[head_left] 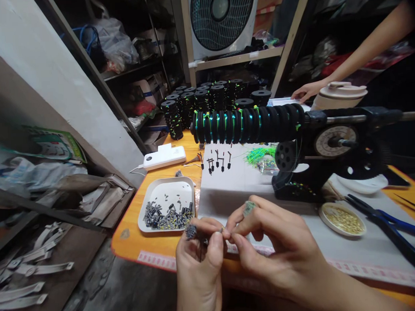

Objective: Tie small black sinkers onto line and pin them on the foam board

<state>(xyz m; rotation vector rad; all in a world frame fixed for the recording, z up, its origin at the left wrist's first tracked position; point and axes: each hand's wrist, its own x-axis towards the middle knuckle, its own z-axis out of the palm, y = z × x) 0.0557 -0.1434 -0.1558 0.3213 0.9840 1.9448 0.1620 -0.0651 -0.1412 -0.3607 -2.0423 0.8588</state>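
Note:
My left hand (202, 264) and my right hand (277, 244) meet fingertip to fingertip over the table's front edge. Each one pinches thumb against fingers at a tiny thing, mostly hidden, with a speck of yellow showing. A dark grey wrap (190, 231) covers part of a left finger, and a greenish wrap (249, 208) sits on a right finger. Just left of the hands lies a white tray (166, 188) with many small dark grey and yellowish pieces. Beyond the hands, black foam discs (247, 126) wound with green line are lined up on the spindle of a hand-cranked machine (296, 170).
Small black parts (217, 160) and green strands (260, 156) lie on white paper. At right are a dish of gold bits (342, 219) and blue-handled pliers (390, 224). Behind stand wound black spools (202, 99), a white power bank (165, 157), a lidded cup (340, 96) and another person's hand (307, 91).

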